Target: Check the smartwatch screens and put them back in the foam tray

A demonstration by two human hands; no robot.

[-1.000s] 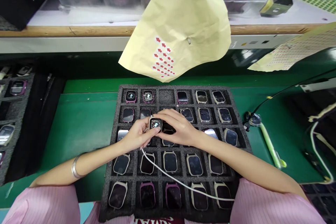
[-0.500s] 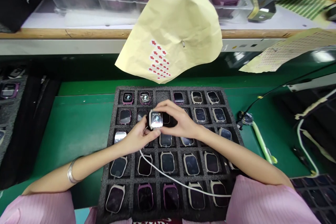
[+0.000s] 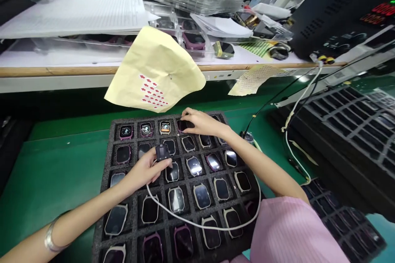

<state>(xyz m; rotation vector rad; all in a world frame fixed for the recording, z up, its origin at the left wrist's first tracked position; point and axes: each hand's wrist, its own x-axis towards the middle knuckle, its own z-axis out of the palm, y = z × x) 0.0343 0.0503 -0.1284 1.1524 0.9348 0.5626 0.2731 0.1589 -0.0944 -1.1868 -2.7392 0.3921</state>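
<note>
In my left hand [image 3: 151, 166] is a small black square charging dock [image 3: 162, 152], pinched between thumb and fingers above the second column. A white cable [image 3: 185, 216] runs from this hand across the foam tray [image 3: 105, 172]. My right hand [image 3: 202, 123] reaches to the back row, its thumb and fingers closed around a purple-edged smartwatch [image 3: 182, 125] still in its slot; the hand hides part of it. Left of that slot, a cream smartwatch [image 3: 165, 127] and two purple smartwatches [image 3: 126, 132] show lit screens. Most other watches in the tray are dark.
A yellow sheet with red arrow stickers [image 3: 154, 70] hangs from the shelf edge [image 3: 61, 72] behind the tray. A black instrument with red digits [image 3: 342, 12] stands at the upper right. Stacked dark trays [image 3: 348, 123] and hanging cables [image 3: 290, 119] lie on the right.
The cream smartwatch has left both hands and sits lit in the third back-row slot. My right hand has moved to the slot right of it. The left hand keeps the dock; the view has turned right.
</note>
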